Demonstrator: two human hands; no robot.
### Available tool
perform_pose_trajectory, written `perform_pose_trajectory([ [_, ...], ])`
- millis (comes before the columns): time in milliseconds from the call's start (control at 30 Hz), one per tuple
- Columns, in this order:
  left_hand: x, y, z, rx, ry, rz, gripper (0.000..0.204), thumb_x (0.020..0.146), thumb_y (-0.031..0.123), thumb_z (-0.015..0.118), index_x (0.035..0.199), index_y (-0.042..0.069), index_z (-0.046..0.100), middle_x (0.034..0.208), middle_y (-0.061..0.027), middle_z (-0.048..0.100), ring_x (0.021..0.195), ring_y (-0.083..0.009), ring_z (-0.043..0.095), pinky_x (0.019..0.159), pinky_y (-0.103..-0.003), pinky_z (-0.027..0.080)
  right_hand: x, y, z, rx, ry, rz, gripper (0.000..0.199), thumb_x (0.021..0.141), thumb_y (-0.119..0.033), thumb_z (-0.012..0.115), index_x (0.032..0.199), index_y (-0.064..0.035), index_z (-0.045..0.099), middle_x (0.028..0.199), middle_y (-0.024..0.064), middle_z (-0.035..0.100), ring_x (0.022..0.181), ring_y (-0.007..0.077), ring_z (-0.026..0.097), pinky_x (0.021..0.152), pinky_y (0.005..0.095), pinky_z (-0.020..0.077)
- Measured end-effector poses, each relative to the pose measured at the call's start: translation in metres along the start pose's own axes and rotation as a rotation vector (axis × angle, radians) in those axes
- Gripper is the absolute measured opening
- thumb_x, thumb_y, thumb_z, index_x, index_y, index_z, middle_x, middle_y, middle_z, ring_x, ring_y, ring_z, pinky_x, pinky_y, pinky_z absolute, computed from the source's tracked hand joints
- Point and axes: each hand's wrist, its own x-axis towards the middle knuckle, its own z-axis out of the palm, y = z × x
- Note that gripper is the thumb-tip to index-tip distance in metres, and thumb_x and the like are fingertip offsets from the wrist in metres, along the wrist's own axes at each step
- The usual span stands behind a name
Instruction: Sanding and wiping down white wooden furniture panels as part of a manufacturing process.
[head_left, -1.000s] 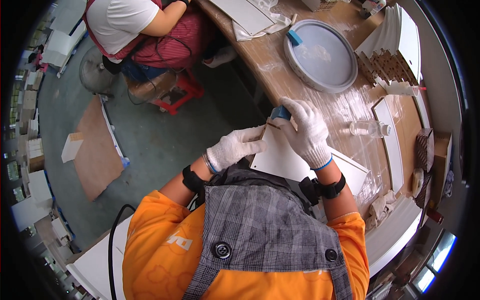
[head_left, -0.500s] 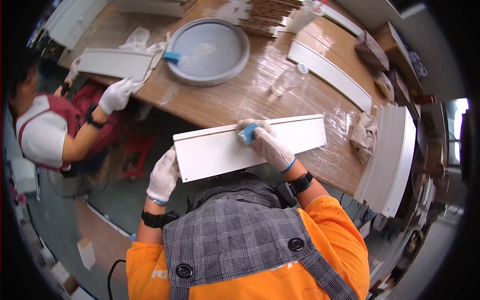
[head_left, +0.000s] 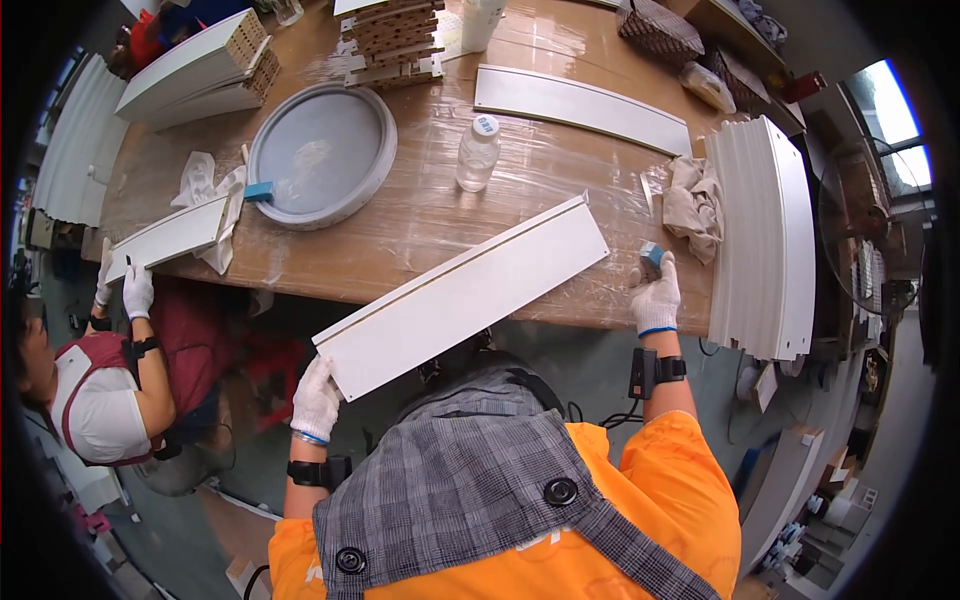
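Note:
A long white panel [head_left: 470, 290] with a groove along its far edge lies tilted across the table's front edge, its left end jutting toward me. My gloved left hand [head_left: 317, 398] grips its near left corner; the fingers are partly hidden by the panel. To the right of the panel, apart from it, my gloved right hand [head_left: 656, 297] holds a small blue sanding block [head_left: 651, 256] over the table. A crumpled beige cloth [head_left: 692, 208] lies just beyond that hand.
A stack of white panels [head_left: 765, 240] stands at the right. Behind are a clear bottle [head_left: 479, 153], another white panel [head_left: 580, 108] and a round grey tray [head_left: 262, 170] with a blue block [head_left: 258, 191] at its rim. A co-worker [head_left: 110, 390] at left holds a panel [head_left: 170, 238].
My right hand has moved off the panel to the right with the sanding block. The panel has tilted, its right end farther away. My view has shifted right.

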Motion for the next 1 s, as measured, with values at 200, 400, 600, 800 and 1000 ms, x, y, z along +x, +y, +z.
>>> perform_pose_trajectory([
  [200, 0.001, -0.011, -0.004, -0.015, 0.010, 0.015, 0.042, 0.099, 0.020, 0.056, 0.136, 0.000, 0.053, 0.128, -0.0106, 0.063, 0.116, -0.0230, 0.063, 0.098, -0.043, 0.053, -0.081, 0.075, 0.097, -0.590, -0.668, 0.084, 0.029, 0.101, -0.021, 0.057, 0.125, -0.0053, 0.061, 0.088, 0.0007, 0.061, 0.069, 0.0059, 0.052, 0.057, 0.0203, 0.0441],
  [400, -0.010, -0.015, 0.005, 0.023, 0.041, 0.009, 0.046, 0.100, 0.023, 0.057, 0.138, -0.001, 0.051, 0.128, -0.0105, 0.062, 0.116, -0.0212, 0.062, 0.099, -0.039, 0.051, -0.149, 0.182, 0.224, -1.078, -1.245, -0.792, 0.041, 0.087, -0.010, 0.069, 0.126, -0.0042, 0.059, 0.129, 0.0184, 0.056, 0.115, 0.0338, 0.060, 0.099, 0.0407, 0.0507],
  [600, -0.018, -0.015, 0.009, -0.016, -0.002, 0.009, 0.047, 0.100, 0.023, 0.060, 0.138, -0.002, 0.050, 0.129, -0.0111, 0.062, 0.116, -0.0203, 0.061, 0.102, -0.037, 0.049, -0.163, 0.262, 0.299, -1.516, -1.326, -1.096, 0.061, 0.084, -0.022, 0.071, 0.138, -0.0062, 0.050, 0.148, 0.0223, 0.038, 0.133, 0.0436, 0.043, 0.109, 0.0473, 0.0409],
  [800, -0.014, -0.007, 0.011, -0.024, -0.060, 0.074, 0.043, 0.097, 0.014, 0.063, 0.134, -0.005, 0.053, 0.123, -0.0089, 0.065, 0.110, -0.0151, 0.062, 0.101, -0.030, 0.047, -0.177, 0.246, 0.274, -1.589, -1.273, -1.541, 0.066, 0.087, -0.036, 0.070, 0.141, -0.0056, 0.048, 0.144, 0.0254, 0.045, 0.135, 0.0453, 0.041, 0.112, 0.0471, 0.0369],
  [1000, -0.013, 0.016, 0.018, 0.152, -0.098, 0.239, 0.038, 0.094, 0.012, 0.068, 0.127, -0.002, 0.057, 0.118, -0.0078, 0.067, 0.107, -0.0145, 0.062, 0.097, -0.030, 0.049, -0.174, 0.136, 0.161, -1.370, -1.597, 0.159, 0.035, 0.102, -0.027, 0.057, 0.116, 0.0029, 0.068, 0.099, 0.0087, 0.072, 0.087, 0.0145, 0.068, 0.081, 0.0302, 0.0561],
])
